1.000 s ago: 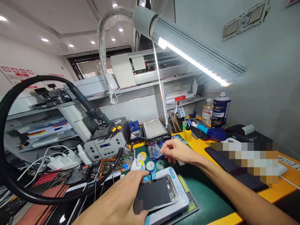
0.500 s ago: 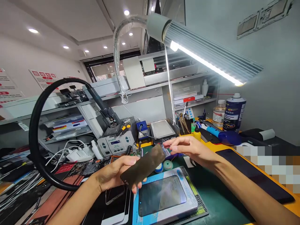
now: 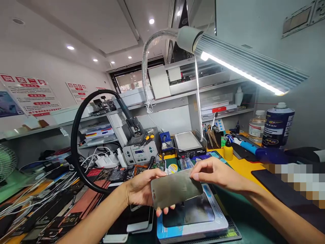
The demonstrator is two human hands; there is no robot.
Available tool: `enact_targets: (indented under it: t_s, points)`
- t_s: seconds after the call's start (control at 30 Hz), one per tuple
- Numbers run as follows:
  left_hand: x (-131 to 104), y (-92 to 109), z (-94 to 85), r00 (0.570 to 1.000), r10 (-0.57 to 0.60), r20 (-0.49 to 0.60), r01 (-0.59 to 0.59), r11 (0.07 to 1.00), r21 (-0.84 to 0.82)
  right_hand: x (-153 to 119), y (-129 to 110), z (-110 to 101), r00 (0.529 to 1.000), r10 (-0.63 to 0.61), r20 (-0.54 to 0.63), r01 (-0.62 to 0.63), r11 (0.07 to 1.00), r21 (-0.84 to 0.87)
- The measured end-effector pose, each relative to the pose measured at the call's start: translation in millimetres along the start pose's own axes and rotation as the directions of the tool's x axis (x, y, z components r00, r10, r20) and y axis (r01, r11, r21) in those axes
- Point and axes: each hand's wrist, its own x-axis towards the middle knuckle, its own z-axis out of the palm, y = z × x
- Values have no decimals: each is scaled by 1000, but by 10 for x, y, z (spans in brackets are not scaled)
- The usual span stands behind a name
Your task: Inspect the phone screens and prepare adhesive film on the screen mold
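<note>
A flat, grey-brown phone-shaped panel (image 3: 175, 189) is gripped at its left end by my left hand (image 3: 143, 189), thumb on the upper edge and fingertips showing below. At the panel's upper right corner, the thumb and index finger of my right hand (image 3: 212, 173) are pinched on its edge. Beneath the panel a dark phone screen (image 3: 200, 211) lies on a blue and white box (image 3: 218, 225), partly hidden by the panel. The box rests on a green mat (image 3: 247, 220).
A lit lamp (image 3: 248, 64) hangs overhead. Behind stand a soldering station (image 3: 142, 154), a yellow bottle (image 3: 228, 151) and a dark blue spray can (image 3: 278, 127). A black hose (image 3: 73, 145) curves at the left, beside phone parts (image 3: 73, 217). A dark slab (image 3: 281, 193) lies right.
The panel has turned flatter, its broad face now toward me. My right hand has come onto its corner. The view has swung left, so the surroundings appear farther right.
</note>
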Motion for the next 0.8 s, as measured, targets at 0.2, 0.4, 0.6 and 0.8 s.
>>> enact_targets:
  t_s: [0.2, 0.4, 0.6, 0.8]
  points:
    - [-178, -76, 95, 974, 201, -100, -205, 978, -30, 32, 36, 22, 994, 29, -108, -24, 998, 51]
    - [-233, -364, 221, 724, 554, -412, -570, 816, 97, 94, 170, 139, 985, 67, -159, -39, 984, 172]
    - [-92, -445, 202, 517, 625, -585, -641, 736, 220, 42, 137, 227, 992, 118, -51, -106, 975, 197]
    - [-48, -358, 12, 550, 580, -601, -566, 788, 243, 4, 23, 23, 992, 124, 8, -122, 966, 229]
